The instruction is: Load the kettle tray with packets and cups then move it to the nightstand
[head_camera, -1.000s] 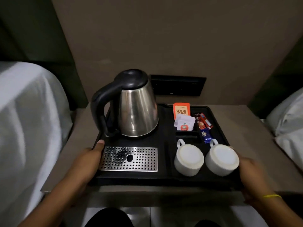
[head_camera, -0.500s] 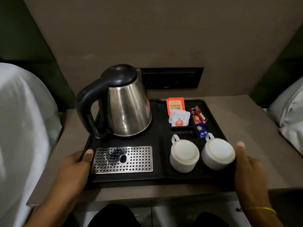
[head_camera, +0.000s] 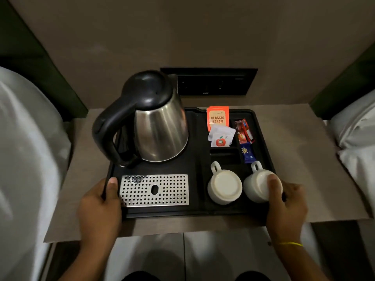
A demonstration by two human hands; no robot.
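Note:
The black kettle tray [head_camera: 194, 210] lies over the brown nightstand [head_camera: 300, 159]. On it stand a steel kettle [head_camera: 160, 128] with a black lid and handle, a perforated metal drip plate [head_camera: 155, 190] and two white cups upside down, the left cup [head_camera: 224, 187] and the right cup [head_camera: 255, 186]. Packets fill the back compartments: an orange tea packet [head_camera: 217, 116], white sachets [head_camera: 221, 136], a red sachet [head_camera: 242, 130] and a blue sachet [head_camera: 248, 152]. My left hand [head_camera: 99, 207] grips the tray's left front edge. My right hand [head_camera: 286, 203] grips the right front edge, its thumb over the right cup.
White bedding [head_camera: 26, 159] rises on the left and white pillows [head_camera: 357, 134] lie on the right. A black socket panel [head_camera: 211, 82] sits in the wall behind the tray. The nightstand's front edge [head_camera: 142, 232] runs just under the tray.
The tray has gone further back over the nightstand and both hands followed it. My right thumb has come up over the right cup.

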